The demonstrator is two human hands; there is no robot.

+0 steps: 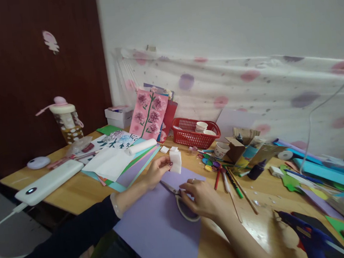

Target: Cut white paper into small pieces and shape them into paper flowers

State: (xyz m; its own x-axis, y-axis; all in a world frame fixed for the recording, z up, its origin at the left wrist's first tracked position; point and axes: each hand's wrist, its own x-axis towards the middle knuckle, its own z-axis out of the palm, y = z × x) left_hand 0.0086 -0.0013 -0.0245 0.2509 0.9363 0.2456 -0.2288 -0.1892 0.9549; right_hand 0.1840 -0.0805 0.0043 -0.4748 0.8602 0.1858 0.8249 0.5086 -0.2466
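My left hand [158,172] pinches a small folded piece of white paper [176,162] between thumb and fingers, holding it up over the top of a purple sheet [164,225]. Lower and to the right, my right hand [203,198] is closed on a pair of scissors [182,207] with pale handles. Their blades point up and left, below my left hand. Whether the blades are parted is hard to make out. Small white paper squares [164,150] lie just beyond my left hand.
A red basket [196,137] with paper cups stands behind. Pencils and markers [234,183], a dark glue bottle [257,170] and a blue glue gun [307,229] lie right. Coloured sheets, a white paper roll [143,146] and a white lamp-like bar [49,182] are left.
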